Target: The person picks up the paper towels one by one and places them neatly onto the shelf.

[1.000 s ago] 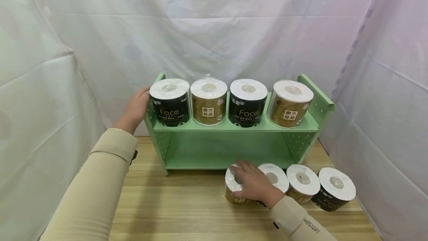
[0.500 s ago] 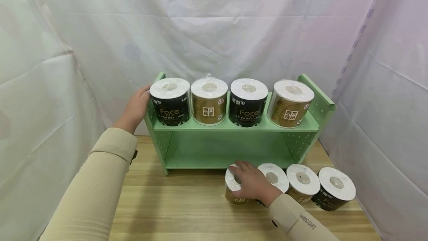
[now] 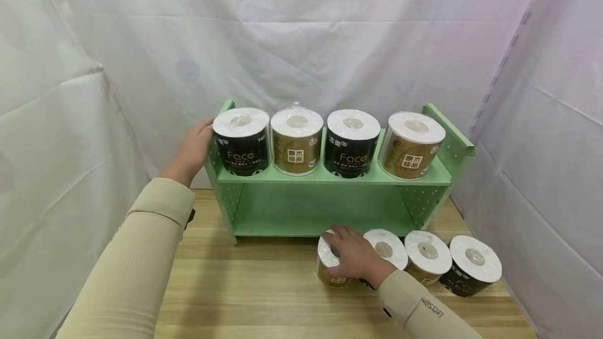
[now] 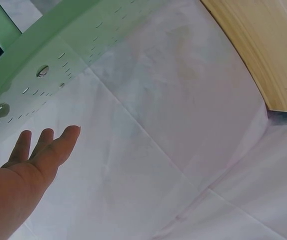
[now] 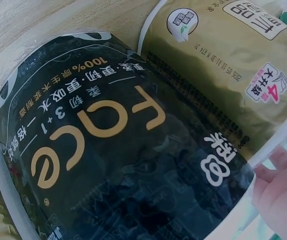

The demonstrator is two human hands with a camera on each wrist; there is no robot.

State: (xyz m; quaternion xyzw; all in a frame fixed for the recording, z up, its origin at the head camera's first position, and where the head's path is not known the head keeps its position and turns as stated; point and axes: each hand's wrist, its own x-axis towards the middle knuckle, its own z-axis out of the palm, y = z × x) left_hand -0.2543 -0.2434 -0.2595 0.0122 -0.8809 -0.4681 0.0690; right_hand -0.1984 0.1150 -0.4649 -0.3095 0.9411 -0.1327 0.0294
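Observation:
My right hand (image 3: pixel 356 256) grips the top of a gold-wrapped toilet paper roll (image 3: pixel 327 261) standing on the wooden table. Its thumb lies at the near side, and the fingers reach over the top. Just to the right stands a black-wrapped roll (image 5: pixel 128 155), close against it and partly covered by the hand in the head view. At the upper left end of a green two-tier shelf (image 3: pixel 330 179), my left hand (image 3: pixel 190 149) rests beside the side panel. In the left wrist view its fingers (image 4: pixel 58 150) stretch out past the panel; the thumb's contact is hidden.
Two black rolls and two gold rolls alternate on the upper tier, beginning with a black roll (image 3: pixel 242 145). Right on the table stand another gold roll (image 3: pixel 427 252) and a black roll (image 3: pixel 473 266). White cloth (image 3: pixel 301 41) hangs behind and at both sides.
Both hands and all the rolls stay in place; the view shifts very slightly.

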